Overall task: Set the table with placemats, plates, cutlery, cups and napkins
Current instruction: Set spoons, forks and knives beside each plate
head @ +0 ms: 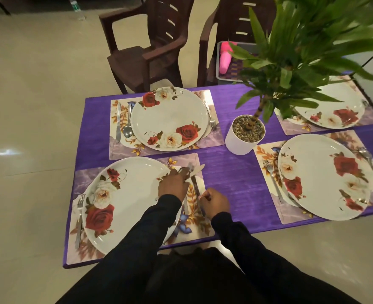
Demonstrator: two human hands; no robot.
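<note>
On the near placemat (194,229), right of the plate (128,200), the left hand (173,187) pinched a knife (195,170) in curled fingers, blade pointing away. The right hand (216,201) gripped a spoon (195,187) handle beside it.

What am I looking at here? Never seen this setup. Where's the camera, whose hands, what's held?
There is no robot. One wide-angle camera sits on a person's head and looks down at their own hands. A purple-clothed table carries four placemats, each with a floral plate, and a potted plant in the middle. At the near-left plate, a fork lies on its left. The left hand holds a table knife and what looks like a spoon beside it. The right hand pinches the handle of another utensil lying on the placemat. No cups or napkins show on the table.
</note>
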